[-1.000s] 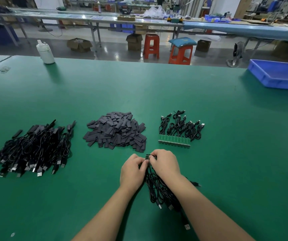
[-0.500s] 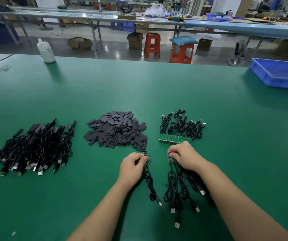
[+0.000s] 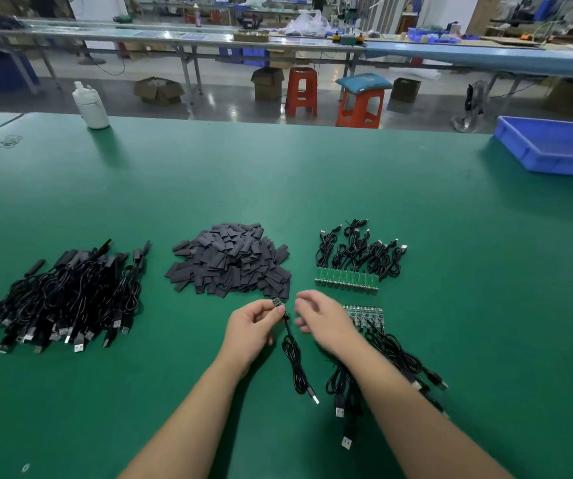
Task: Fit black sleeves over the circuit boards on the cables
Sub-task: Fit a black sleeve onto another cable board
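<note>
A person sits at a wide green counter and works with two bare hands. The left hand has a narrow grip: its thumb and fingers pinch a small green circuit board on the end of a thin black cable. The board sticks up just above the fingertips, and the cable hangs down and curls on the counter, with its silver plug end lying nearest the person. The right hand is just beside the left one, a little blurred, with loose bent fingers, and it holds nothing. Just right of that hand lies a short row of little circuit boards with their black cables trailing back under the right arm. Farther away on the right sits another bunch of black cables with a neat row of green boards along its near edge. In the middle, just past the hands, is a big heap of flat black sleeves. The board in the left hand is very near the edge of this heap, but has no sleeve on it. On the left is a large pile of black cables with black sleeves on them. At the far edge stand a white plastic bottle and a blue plastic tray.
</note>
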{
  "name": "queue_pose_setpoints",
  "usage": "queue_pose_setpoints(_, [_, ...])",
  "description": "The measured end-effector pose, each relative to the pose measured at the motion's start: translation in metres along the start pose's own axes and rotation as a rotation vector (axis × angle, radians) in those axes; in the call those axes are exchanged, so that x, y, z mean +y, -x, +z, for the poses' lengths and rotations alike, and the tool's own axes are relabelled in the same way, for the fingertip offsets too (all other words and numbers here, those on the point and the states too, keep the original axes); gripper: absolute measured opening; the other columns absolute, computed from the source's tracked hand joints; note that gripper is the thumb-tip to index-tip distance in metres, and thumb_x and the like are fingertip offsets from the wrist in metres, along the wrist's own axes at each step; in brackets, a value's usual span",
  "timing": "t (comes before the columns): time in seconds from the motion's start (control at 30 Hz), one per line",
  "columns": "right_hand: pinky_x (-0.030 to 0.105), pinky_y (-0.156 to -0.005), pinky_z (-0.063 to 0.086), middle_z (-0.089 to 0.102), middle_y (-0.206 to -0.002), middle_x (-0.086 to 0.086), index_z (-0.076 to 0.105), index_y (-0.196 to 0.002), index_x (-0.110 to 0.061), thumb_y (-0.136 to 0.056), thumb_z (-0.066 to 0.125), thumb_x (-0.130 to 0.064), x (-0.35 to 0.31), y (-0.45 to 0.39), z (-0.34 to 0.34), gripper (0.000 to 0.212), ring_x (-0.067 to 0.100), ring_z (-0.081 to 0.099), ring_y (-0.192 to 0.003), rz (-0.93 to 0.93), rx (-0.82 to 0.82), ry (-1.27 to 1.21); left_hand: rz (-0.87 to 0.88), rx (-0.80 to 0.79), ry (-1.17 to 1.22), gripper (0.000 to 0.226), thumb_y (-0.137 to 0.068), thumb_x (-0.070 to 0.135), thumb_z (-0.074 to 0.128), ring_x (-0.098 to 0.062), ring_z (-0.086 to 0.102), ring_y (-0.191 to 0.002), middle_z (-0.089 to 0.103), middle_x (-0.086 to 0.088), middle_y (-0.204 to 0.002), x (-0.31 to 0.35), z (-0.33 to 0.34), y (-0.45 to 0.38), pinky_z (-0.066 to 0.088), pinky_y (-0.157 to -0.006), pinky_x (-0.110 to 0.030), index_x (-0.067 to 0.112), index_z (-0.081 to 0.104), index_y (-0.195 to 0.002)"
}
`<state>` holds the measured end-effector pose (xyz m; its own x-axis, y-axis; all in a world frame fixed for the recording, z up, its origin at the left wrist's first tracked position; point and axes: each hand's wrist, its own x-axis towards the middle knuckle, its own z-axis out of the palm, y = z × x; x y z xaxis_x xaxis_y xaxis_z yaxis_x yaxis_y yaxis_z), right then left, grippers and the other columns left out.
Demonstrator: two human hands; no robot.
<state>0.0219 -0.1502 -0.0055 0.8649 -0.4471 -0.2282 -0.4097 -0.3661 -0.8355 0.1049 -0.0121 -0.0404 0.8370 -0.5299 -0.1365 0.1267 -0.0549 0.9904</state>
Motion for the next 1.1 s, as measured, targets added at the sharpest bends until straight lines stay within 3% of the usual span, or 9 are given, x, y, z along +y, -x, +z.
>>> queue_pose_setpoints(0.13, [0.027,-0.075,0.054,0.074,-0.079,-0.010,0.068,-0.102,-0.033,-0.099,0.058,-0.026,-0.003,0.004,0.038,0.012,0.006,0.068,-0.071,-0.060,0.000,-0.155,-0.005,-0.024,0.075,0.013,-0.093,0.015,0.066,-0.016,0.050,-0.056,0.056,-0.009,-0.061,0.001,-0.008,0.000,0.043,-0.056,-0.021,0.007,0.072,-0.086])
queue_pose_setpoints(0.23, [0.031,-0.063,0.052,0.072,-0.073,-0.004,0.066,-0.090,-0.045,-0.097,0.060,-0.015,-0.003,0.003,0.044,0.032,0.009,0.061,-0.060,-0.059,0.037,-0.253,-0.063,-0.023,0.157,0.014,-0.090,0.014,0.069,-0.020,0.054,-0.071,0.064,-0.014,-0.077,0.003,-0.015,-0.001,0.044,-0.070,-0.030,0.001,0.072,-0.090])
queue_pose_setpoints(0.37, [0.028,-0.052,0.046,0.064,-0.057,0.001,0.070,-0.091,-0.045,-0.097,0.060,-0.017,0.001,-0.001,0.043,0.031,0.008,0.050,-0.046,0.007,0.072,-0.264,-0.131,-0.020,0.093,0.008,-0.086,0.011,0.073,-0.010,0.045,-0.055,0.060,-0.002,-0.067,0.011,-0.018,-0.007,0.036,-0.053,-0.022,0.003,0.071,-0.087])
queue_pose_setpoints(0.43, [0.030,-0.052,0.051,0.072,-0.074,0.010,0.073,-0.109,-0.029,-0.096,0.061,-0.013,0.004,-0.003,0.043,0.024,0.008,0.054,-0.049,0.065,0.065,-0.329,-0.133,0.029,0.053,0.005,-0.087,0.011,0.073,-0.006,0.051,-0.052,0.067,0.001,-0.070,0.017,-0.022,-0.011,0.042,-0.050,-0.016,0.007,0.072,-0.089])
queue_pose_setpoints(0.53, [0.027,-0.057,0.056,0.073,-0.094,0.006,0.062,-0.131,-0.010,-0.097,0.058,-0.006,0.007,-0.006,0.041,0.034,0.010,0.058,-0.055,0.112,0.008,-0.443,-0.002,0.261,-0.275,0.004,-0.089,0.018,0.070,-0.007,0.062,-0.069,0.072,0.004,-0.084,0.026,-0.043,-0.025,0.050,-0.065,-0.021,0.019,0.073,-0.088])
queue_pose_setpoints(0.67, [0.029,-0.067,0.060,0.072,-0.089,0.005,0.055,-0.138,-0.009,-0.099,0.055,-0.005,0.009,-0.010,0.038,0.040,0.013,0.064,-0.061,0.106,-0.054,-0.413,0.158,0.461,-0.777,0.017,-0.092,0.023,0.063,-0.019,0.060,-0.091,0.061,-0.004,-0.105,0.039,-0.095,-0.053,0.047,-0.086,-0.031,0.020,0.069,-0.108])
queue_pose_setpoints(0.77, [0.028,-0.073,0.061,0.070,-0.085,0.004,0.058,-0.134,-0.006,-0.099,0.053,-0.005,0.010,-0.012,0.042,0.035,0.012,0.065,-0.062,0.102,-0.057,-0.329,0.033,0.417,-0.974,0.032,-0.095,0.030,0.059,-0.028,0.059,-0.097,0.051,-0.010,-0.122,0.038,-0.122,-0.071,0.049,-0.089,-0.038,0.023,0.062,-0.126])
queue_pose_setpoints(0.87, [0.025,-0.072,0.059,0.069,-0.085,0.002,0.063,-0.130,-0.010,-0.099,0.051,-0.008,0.011,-0.012,0.046,0.033,0.012,0.064,-0.061,0.077,-0.041,-0.244,-0.026,0.341,-1.151,0.035,-0.098,0.027,0.053,-0.030,0.056,-0.105,0.045,-0.009,-0.129,0.033,-0.137,-0.081,0.049,-0.087,-0.041,0.025,0.058,-0.133])
queue_pose_setpoints(1.1, [0.025,-0.071,0.058,0.071,-0.087,-0.001,0.066,-0.122,-0.019,-0.099,0.053,-0.013,0.013,-0.011,0.045,0.028,0.010,0.066,-0.062,0.063,-0.065,-0.207,-0.048,0.315,-1.209,0.021,-0.095,0.025,0.060,-0.031,0.060,-0.092,0.054,-0.008,-0.110,0.028,-0.148,-0.080,0.051,-0.083,-0.040,0.022,0.069,-0.115])
